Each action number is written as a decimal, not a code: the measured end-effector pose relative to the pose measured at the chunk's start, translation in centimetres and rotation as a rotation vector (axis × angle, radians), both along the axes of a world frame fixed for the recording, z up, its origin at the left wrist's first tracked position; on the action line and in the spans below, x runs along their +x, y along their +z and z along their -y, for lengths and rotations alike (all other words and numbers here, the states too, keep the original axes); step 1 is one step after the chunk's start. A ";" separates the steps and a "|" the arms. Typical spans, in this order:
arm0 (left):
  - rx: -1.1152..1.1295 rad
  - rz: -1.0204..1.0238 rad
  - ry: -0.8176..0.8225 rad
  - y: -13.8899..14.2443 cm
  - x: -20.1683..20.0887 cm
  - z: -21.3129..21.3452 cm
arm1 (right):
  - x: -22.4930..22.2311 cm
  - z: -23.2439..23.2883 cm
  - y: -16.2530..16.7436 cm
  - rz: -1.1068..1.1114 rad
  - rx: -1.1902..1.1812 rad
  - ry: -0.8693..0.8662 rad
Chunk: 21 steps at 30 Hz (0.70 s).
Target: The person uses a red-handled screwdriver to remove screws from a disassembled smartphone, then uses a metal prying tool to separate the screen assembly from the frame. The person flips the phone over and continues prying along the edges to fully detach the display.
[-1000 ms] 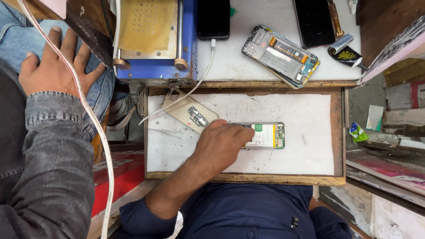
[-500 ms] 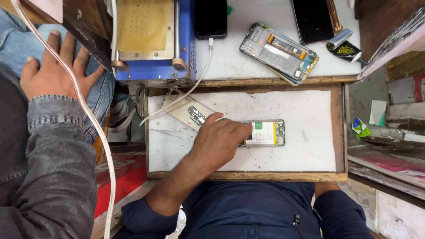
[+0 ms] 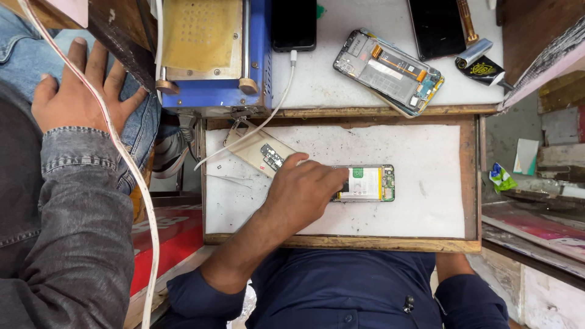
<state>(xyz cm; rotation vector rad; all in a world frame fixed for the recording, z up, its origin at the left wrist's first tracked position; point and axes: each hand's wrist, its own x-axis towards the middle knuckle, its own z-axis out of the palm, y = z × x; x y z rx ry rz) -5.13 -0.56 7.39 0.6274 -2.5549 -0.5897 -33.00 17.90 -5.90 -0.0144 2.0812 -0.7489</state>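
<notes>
White bench (image 3: 426, 213) w/ wood frame, seen from above. Left hand (image 3: 304, 190) lies on the opened phone (image 3: 368, 184), fingers curled over its left end; can't tell if the grip is clamping or just pressing. Phone lies flat mid-bench, green board showing at its right end, left part hidden under the hand. Right hand out of sight, forearm cut off below the bench edge. Just up-left of phone: beige back cover (image 3: 253, 149), white cable (image 3: 268, 119) crossing it. Further up-left: blue machine (image 3: 213, 55). Up-right: 2nd opened phone (image 3: 390, 70). Far left: another person's hand (image 3: 79, 91), on a knee.
</notes>
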 end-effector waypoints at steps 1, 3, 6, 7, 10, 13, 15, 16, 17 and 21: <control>0.029 -0.005 0.039 -0.1 0.1 -0.1 | -0.1 -0.1 -0.2 -0.001 -0.013 -0.003; 0.072 -0.019 0.125 -0.4 0.4 -0.1 | -0.9 -0.2 -0.3 -0.018 -0.064 -0.021; 0.056 -0.121 0.194 -1.0 1.5 0.0 | -3.3 -0.2 -0.4 -0.111 -0.236 -0.061; 0.081 -0.127 0.225 -1.1 1.9 -0.1 | -4.4 0.2 -0.2 -0.156 -0.309 -0.071; 0.071 -0.167 0.332 -1.5 3.3 0.1 | -7.8 1.5 1.0 -0.322 -0.555 -0.065; -0.004 -0.209 0.464 -1.7 4.7 0.5 | -9.2 2.5 3.2 -0.535 -0.743 0.021; -0.007 -0.217 0.563 -1.7 5.8 0.7 | -8.2 3.5 5.0 -0.700 -0.759 0.139; -0.014 -0.216 0.606 -1.7 6.2 0.7 | -6.9 4.2 5.9 -0.809 -0.764 0.268; -0.021 -0.216 0.648 -1.7 6.6 0.8 | -5.1 5.1 6.6 -0.915 -0.767 0.397; 0.024 -0.266 0.734 -1.6 7.5 0.5 | 4.8 10.1 8.6 -0.439 -0.665 0.708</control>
